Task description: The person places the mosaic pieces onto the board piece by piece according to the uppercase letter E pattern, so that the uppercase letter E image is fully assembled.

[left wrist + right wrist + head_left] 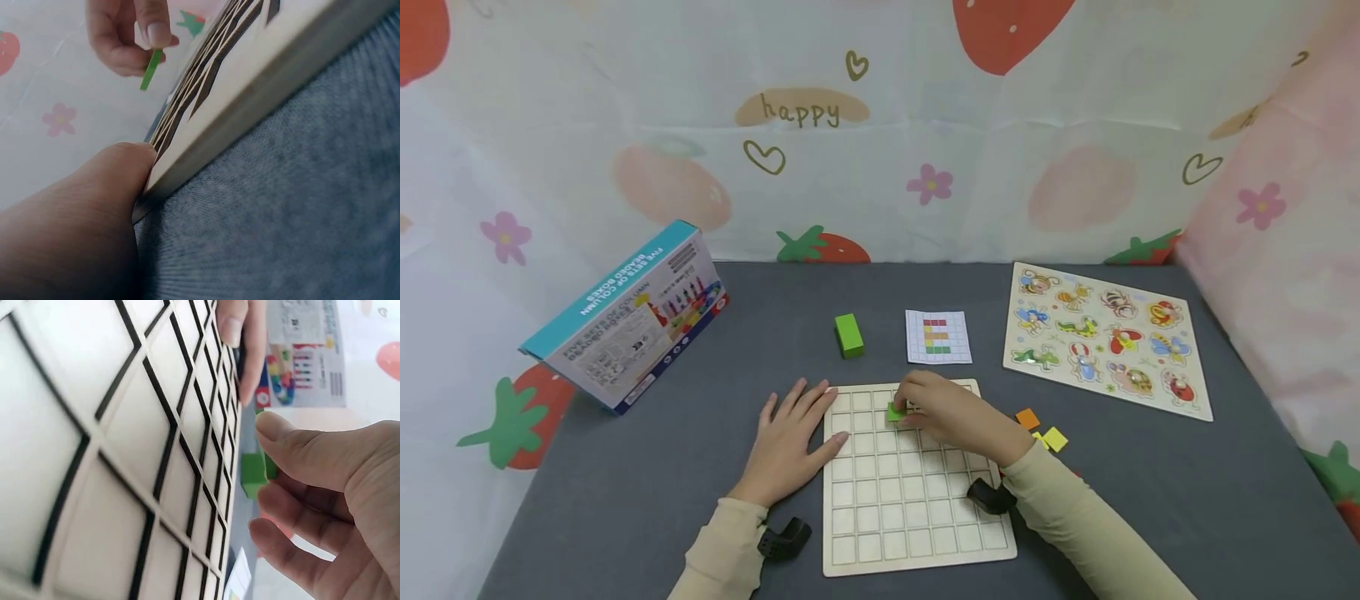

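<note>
A thin green square tile is pinched between the thumb and fingers of my right hand, over the far rows of a pale wooden grid board. In the left wrist view the tile shows edge-on, its lower end standing apart from the board. My left hand lies with spread, straight fingers along the board's left edge, thumb and fingertips touching the rim. Beyond the board, a small card shows a coloured-square pattern on a grid. The board's squares in view hold no tiles.
Behind the board stands a green block. Orange and yellow tiles lie beside my right forearm, which hides part of the pile. An insect picture board is at the back right, a tilted cardboard box at the left.
</note>
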Action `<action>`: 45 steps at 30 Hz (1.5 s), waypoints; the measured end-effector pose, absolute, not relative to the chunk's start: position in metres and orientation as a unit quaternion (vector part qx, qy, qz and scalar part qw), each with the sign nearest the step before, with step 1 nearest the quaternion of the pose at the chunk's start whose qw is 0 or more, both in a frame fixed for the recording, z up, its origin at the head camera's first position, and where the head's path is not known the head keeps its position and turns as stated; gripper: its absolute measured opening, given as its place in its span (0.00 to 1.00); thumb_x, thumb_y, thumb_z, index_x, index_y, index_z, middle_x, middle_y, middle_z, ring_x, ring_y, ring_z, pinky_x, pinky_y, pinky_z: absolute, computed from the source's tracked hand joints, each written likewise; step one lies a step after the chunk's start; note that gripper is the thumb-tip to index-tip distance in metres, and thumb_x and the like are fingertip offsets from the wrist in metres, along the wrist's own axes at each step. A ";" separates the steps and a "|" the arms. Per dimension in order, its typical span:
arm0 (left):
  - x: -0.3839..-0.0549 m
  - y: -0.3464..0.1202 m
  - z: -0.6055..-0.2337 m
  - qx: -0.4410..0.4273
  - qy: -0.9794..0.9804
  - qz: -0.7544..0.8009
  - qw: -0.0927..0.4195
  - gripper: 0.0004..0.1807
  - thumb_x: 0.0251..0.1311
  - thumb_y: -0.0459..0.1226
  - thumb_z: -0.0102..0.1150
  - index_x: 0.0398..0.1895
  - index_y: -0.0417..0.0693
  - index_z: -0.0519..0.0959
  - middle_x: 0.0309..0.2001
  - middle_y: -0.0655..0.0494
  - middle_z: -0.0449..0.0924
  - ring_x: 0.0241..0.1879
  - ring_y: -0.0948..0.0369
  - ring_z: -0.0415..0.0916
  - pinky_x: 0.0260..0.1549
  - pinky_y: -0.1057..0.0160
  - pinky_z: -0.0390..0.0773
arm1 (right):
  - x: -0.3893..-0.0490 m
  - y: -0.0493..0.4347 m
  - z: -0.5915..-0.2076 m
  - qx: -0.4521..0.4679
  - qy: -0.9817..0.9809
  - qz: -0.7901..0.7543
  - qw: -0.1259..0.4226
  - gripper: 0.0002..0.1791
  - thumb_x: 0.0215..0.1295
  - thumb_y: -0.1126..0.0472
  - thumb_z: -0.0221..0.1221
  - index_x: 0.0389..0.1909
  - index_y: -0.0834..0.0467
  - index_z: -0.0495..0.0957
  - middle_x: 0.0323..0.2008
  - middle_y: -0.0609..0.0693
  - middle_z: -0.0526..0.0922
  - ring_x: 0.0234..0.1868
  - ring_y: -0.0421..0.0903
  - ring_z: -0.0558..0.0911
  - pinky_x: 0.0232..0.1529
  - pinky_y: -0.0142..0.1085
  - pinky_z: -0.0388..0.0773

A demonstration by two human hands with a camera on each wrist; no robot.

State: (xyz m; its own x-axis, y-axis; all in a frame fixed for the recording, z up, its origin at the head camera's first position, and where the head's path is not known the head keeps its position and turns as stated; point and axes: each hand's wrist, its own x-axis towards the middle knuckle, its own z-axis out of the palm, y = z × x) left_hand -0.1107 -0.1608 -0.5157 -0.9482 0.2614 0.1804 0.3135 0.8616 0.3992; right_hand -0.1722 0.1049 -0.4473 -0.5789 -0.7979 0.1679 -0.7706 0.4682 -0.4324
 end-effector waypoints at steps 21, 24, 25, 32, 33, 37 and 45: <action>-0.111 -0.160 -0.516 -0.148 -0.963 -0.215 0.061 0.36 0.64 0.61 0.49 0.73 0.59 0.61 0.73 0.57 0.58 0.74 0.52 0.47 0.69 0.39 0.40 | -0.173 0.085 -0.464 -0.482 0.859 -0.172 0.021 0.07 0.60 0.60 0.66 0.38 0.53 0.80 0.39 0.43 0.77 0.38 0.36 0.76 0.41 0.27 0.78; -0.111 -0.159 -0.516 -0.148 -0.964 -0.214 0.061 0.36 0.64 0.60 0.49 0.72 0.59 0.61 0.73 0.57 0.58 0.74 0.52 0.47 0.69 0.39 0.41 | -0.173 0.085 -0.466 -0.480 0.861 -0.167 0.021 0.06 0.60 0.60 0.66 0.38 0.52 0.80 0.39 0.42 0.76 0.38 0.35 0.76 0.40 0.27 0.78; -0.111 -0.159 -0.516 -0.148 -0.964 -0.214 0.061 0.36 0.64 0.60 0.49 0.72 0.59 0.61 0.72 0.57 0.59 0.74 0.52 0.47 0.69 0.38 0.41 | -0.173 0.084 -0.466 -0.479 0.862 -0.166 0.022 0.06 0.60 0.59 0.66 0.38 0.52 0.80 0.39 0.42 0.76 0.38 0.35 0.76 0.40 0.27 0.77; -0.111 -0.159 -0.516 -0.147 -0.963 -0.219 0.059 0.36 0.64 0.60 0.50 0.72 0.58 0.61 0.72 0.57 0.59 0.74 0.52 0.47 0.69 0.38 0.41 | -0.172 0.082 -0.465 -0.467 0.869 -0.160 0.038 0.06 0.63 0.57 0.64 0.38 0.53 0.81 0.39 0.42 0.76 0.37 0.35 0.74 0.41 0.28 0.77; -0.110 -0.159 -0.516 -0.148 -0.962 -0.220 0.059 0.36 0.64 0.60 0.50 0.72 0.58 0.61 0.73 0.57 0.58 0.74 0.52 0.47 0.69 0.38 0.40 | -0.172 0.081 -0.465 -0.466 0.870 -0.158 0.038 0.06 0.63 0.57 0.64 0.38 0.53 0.81 0.39 0.42 0.76 0.37 0.35 0.74 0.40 0.28 0.77; -0.110 -0.160 -0.517 -0.148 -0.962 -0.219 0.063 0.36 0.64 0.60 0.51 0.72 0.58 0.62 0.72 0.57 0.59 0.74 0.52 0.47 0.69 0.38 0.41 | -0.171 0.083 -0.459 -0.466 0.873 -0.143 0.034 0.10 0.63 0.53 0.64 0.41 0.52 0.80 0.41 0.43 0.76 0.37 0.35 0.75 0.40 0.29 0.77; -0.111 -0.160 -0.516 -0.151 -0.961 -0.223 0.065 0.37 0.64 0.60 0.51 0.73 0.58 0.61 0.73 0.57 0.58 0.74 0.51 0.47 0.69 0.38 0.40 | -0.174 0.135 -0.426 -0.410 0.896 -0.156 0.066 0.15 0.64 0.55 0.63 0.49 0.54 0.78 0.44 0.48 0.77 0.38 0.39 0.77 0.38 0.34 0.78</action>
State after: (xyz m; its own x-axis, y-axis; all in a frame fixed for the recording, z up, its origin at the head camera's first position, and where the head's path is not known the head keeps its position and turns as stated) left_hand -0.1105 -0.1596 -0.5163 -0.9462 0.2601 0.1925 0.3184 0.8548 0.4098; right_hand -0.1742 0.1348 -0.4264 -0.6554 -0.7552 0.0092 -0.7136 0.6153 -0.3348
